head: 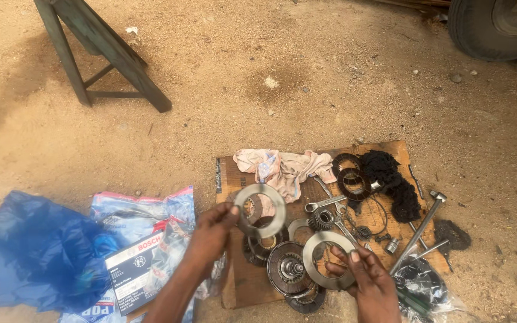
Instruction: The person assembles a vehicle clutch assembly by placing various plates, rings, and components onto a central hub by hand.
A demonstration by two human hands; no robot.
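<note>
My left hand holds up a flat steel ring plate by its left edge. In my right hand is a second steel ring plate, gripped at its lower right rim. Both plates hover over a cardboard sheet lying on sandy ground. Below them on the cardboard sits a round clutch hub with a centre shaft, with more discs stacked beside it. A small gear lies between the two plates.
A dirty pink rag, dark friction rings, a black chain, spanners and a long socket wrench lie on the cardboard. Blue plastic bags and a parts box sit left. A metal stand and tyre are farther off.
</note>
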